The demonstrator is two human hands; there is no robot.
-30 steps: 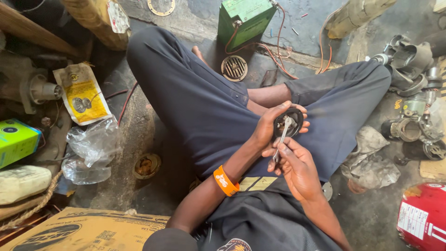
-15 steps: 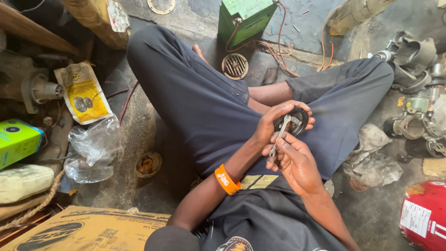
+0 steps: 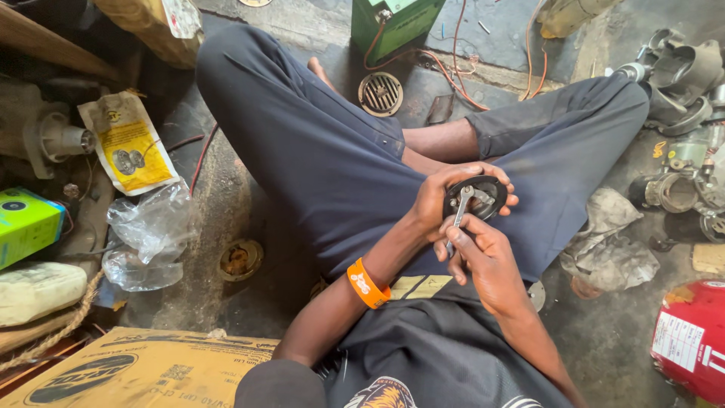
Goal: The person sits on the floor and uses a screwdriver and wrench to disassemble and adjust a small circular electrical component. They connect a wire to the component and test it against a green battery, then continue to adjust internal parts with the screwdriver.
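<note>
Wrenching a fastener on a round black part, held over the lap.

Black disc-shaped part (image 3: 477,198) is sitting in the left hand (image 3: 445,198), fingers wrapping its rim; right hand (image 3: 483,253) is pinching a small spanner (image 3: 459,215) whose head is seated on it. Likely mid-turn; next calls for steady counter-grip. Metal housings (image 3: 680,68) lying nearby.

Black round part (image 3: 483,198); silver spanner (image 3: 461,215); orange wristband (image 3: 368,283); navy trousers (image 3: 317,151).

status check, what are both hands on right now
Left hand gripping round black part over lap. Right hand holding small metal spanner on its centre. Nothing between hands and part.
</note>
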